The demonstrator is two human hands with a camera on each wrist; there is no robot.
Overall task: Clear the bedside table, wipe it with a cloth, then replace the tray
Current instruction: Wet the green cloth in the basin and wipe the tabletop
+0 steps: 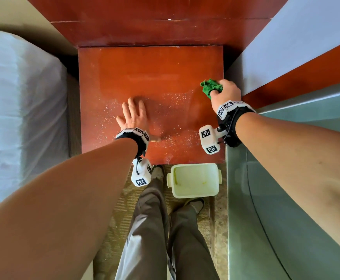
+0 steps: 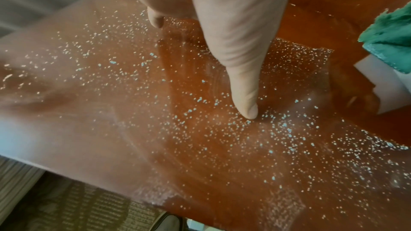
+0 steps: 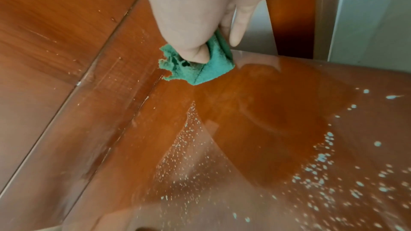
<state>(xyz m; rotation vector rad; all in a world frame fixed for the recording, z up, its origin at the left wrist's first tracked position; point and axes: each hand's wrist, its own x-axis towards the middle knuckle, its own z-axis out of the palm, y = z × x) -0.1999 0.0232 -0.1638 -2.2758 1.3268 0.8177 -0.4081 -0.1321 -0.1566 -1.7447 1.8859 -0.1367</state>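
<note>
The red-brown bedside table [image 1: 136,73] has a bare top with white droplets [image 1: 173,102] scattered over its near half. My right hand [image 1: 224,91] grips a crumpled green cloth [image 1: 210,86] and presses it on the table by the right edge. In the right wrist view the cloth [image 3: 209,69] sits under the thumb, with a wiped patch of table [image 3: 266,108] nearer the camera. My left hand [image 1: 133,115] lies flat on the table with fingers spread; its thumb [image 2: 244,94] touches the speckled surface [image 2: 155,129]. No tray shows on the table.
A pale plastic tub [image 1: 194,179] stands on the carpet just in front of the table, beside my feet. A bed with white sheets [image 1: 19,110] lies to the left. A greenish glass-topped surface [image 1: 286,199] is at the right, and a wooden headboard panel [image 1: 157,31] behind.
</note>
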